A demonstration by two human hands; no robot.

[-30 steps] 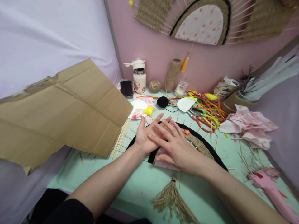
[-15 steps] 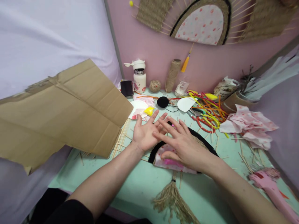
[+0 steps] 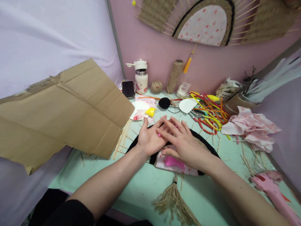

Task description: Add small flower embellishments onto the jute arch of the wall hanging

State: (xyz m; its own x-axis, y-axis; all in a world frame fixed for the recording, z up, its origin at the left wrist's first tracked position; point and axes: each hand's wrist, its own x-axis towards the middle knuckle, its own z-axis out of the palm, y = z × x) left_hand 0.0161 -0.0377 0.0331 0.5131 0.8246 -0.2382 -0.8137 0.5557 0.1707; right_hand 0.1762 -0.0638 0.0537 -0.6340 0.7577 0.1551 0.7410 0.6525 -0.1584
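lowest in the frame, a frayed jute tassel (image 3: 175, 201) lies on the pale green bench (image 3: 141, 188); a trailing forearm could catch its loose strands. just above, at centre, a small pink bit (image 3: 159, 135) sits on the upturned palm of the left hand (image 3: 150, 139), its fingers straight and close together, while the right hand (image 3: 184, 144) lies over it palm down, fingers lightly spread and clamped on nothing visible. with the two hands offset, the bit could roll off and drop onto the half-round panel (image 3: 132, 147) below; heavy pressing would likely flatten it, if it is as soft as it seems. the panel pairs velvety black bands (image 3: 153, 158) with spotted cloth (image 3: 160, 160) and a glossy pink patch (image 3: 174, 162). beyond, stiff creased cardboard (image 3: 82, 110) fills the left, bendy coloured strands (image 3: 215, 126) tangle right of centre, and a coarse woven hanging (image 3: 202, 26) spans the upper right.
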